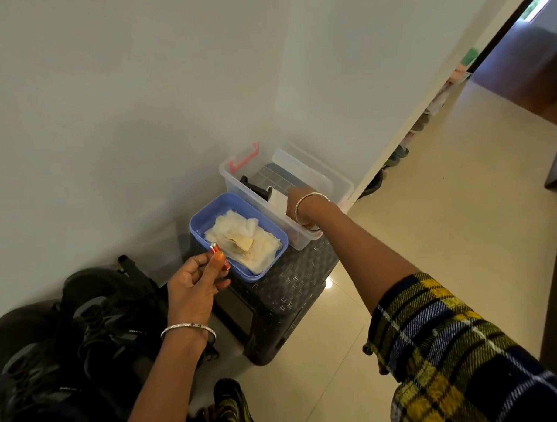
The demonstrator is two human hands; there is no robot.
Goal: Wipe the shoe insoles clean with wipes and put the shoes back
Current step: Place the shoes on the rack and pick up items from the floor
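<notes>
Low in the centre of the head view, the left hand (191,289) pinches a small red cylinder (220,255) between curled thumb and fingers, just over the near rim of a blue tub (207,204). Crumpled white wipes (240,240) lie in the tub. Behind it, the right hand (294,207) reaches into a clear box (235,180); its fingers are hidden, so I cannot tell their grip. Both containers sit on a dark woven stool (292,283). Black shoes (94,318) are heaped in the lower left against the wall.
</notes>
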